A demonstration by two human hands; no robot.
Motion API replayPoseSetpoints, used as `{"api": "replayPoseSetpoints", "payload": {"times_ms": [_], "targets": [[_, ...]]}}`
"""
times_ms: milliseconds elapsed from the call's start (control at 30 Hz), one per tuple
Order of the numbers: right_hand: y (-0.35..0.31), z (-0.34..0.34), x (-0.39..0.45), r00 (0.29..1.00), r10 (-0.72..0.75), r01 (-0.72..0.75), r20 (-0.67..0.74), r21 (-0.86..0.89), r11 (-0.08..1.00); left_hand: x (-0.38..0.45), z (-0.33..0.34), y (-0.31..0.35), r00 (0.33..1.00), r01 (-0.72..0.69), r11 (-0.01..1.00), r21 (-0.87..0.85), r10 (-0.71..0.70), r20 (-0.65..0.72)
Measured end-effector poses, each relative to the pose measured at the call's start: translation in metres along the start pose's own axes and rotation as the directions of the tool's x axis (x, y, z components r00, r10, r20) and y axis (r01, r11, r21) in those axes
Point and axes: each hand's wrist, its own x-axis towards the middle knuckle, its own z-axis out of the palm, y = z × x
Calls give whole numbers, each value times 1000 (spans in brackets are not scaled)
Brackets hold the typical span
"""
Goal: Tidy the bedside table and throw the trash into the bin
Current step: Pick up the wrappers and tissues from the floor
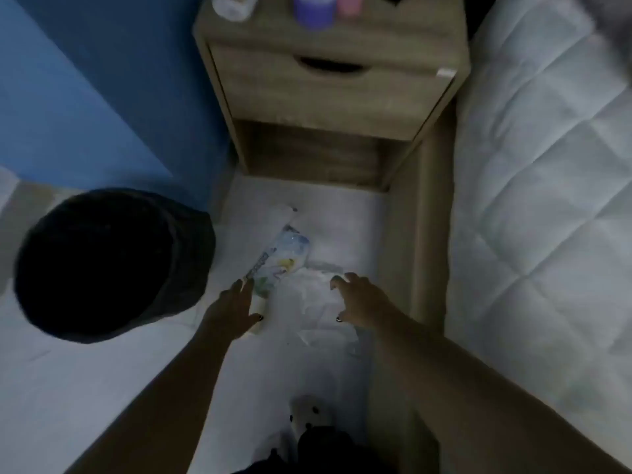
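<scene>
Both arms reach down to the pale floor [85, 388] in front of the wooden bedside table [328, 97]. The left hand [234, 311] is spread wide, fingers unclenched, its palm over the lower end of a printed plastic wrapper [282, 258] lying on the floor; whether it actually presses on the wrapper is hard to tell in the blur. The wrapper stretches away from that hand toward the bedside table. Just right of it, the right hand [362, 302] hovers with fingers splayed and curled slightly, over a crumpled clear plastic bag [314, 302] that lies under and beside its fingertips; nothing is gripped. To the left of the left hand, close by, sits the black bin [113, 265]. Far beyond both hands, on the tabletop, stand a purple container [313, 10], a pink one [350, 5] and a whitish one [232, 6]. Right of the right arm runs the quilted white bed [547, 200].
</scene>
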Motion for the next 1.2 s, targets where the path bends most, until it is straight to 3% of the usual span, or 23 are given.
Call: {"api": "replayPoseSetpoints", "payload": {"times_ms": [200,333,467,633,767,933,1200], "targets": [[27,95,72,995,-41,55,88,-162,985,72,84,-22,994,109,992,-58,-107,33],[34,138,96,999,-45,46,10,-191,980,101,116,-29,992,128,987,-93,-129,-7],[34,153,105,999,2,-9,-43,-154,988,113,133,-26,978,187,955,-229,-202,-43],[37,149,107,999,-33,28,-29,-173,984,112,128,-24,965,231,913,-335,-260,-45],[29,101,73,999,13,-17,-34,-98,995,81,86,-12,951,291,870,-399,-310,16],[8,-23,-10,996,59,-61,-71,-33,998,0,-20,28,946,322,842,-433,-305,109],[-28,-223,-141,958,187,-147,-219,184,972,-119,-224,113,968,218,783,-583,-247,29]]}}
